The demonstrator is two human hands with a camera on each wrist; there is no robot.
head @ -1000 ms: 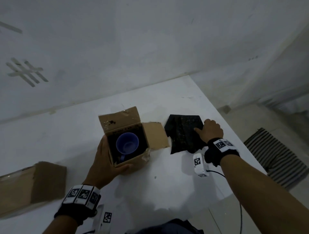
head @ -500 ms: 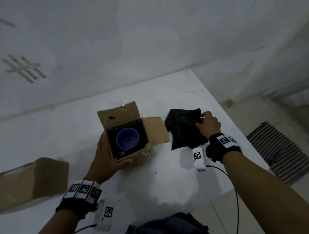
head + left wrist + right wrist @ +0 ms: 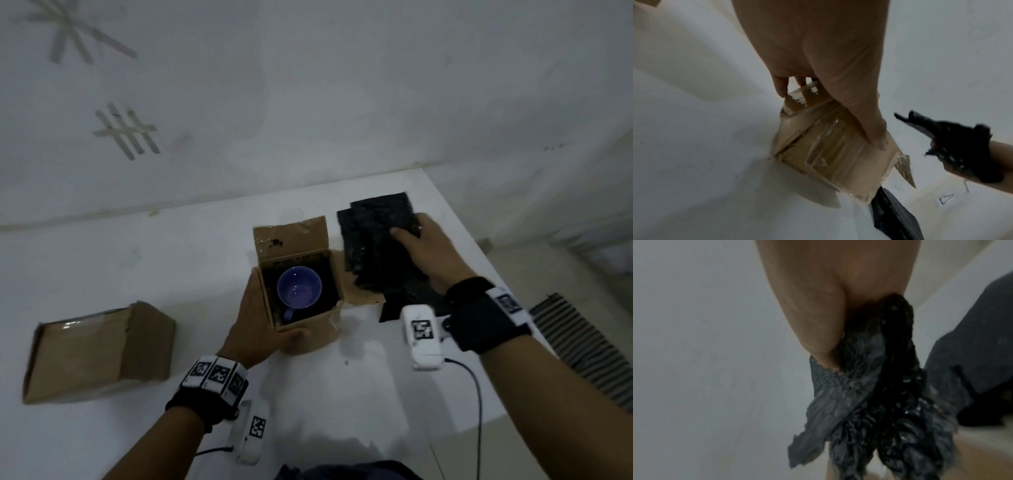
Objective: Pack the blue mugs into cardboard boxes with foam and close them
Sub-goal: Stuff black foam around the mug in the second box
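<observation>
At far left a second box (image 3: 99, 353) lies on its side, flap loose. The left hand (image 3: 260, 325) grips the open box (image 3: 301, 298), where the blue mug (image 3: 298, 287) already sits in dark padding. To the right, the right hand (image 3: 428, 253) pinches a black foam sheet (image 3: 376, 246). Top foam and closing probably remain.

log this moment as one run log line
left hand: grips open box | blue mug: upright inside | right hand: holds black foam sheet beside box | top foam: not placed | flaps: open
</observation>
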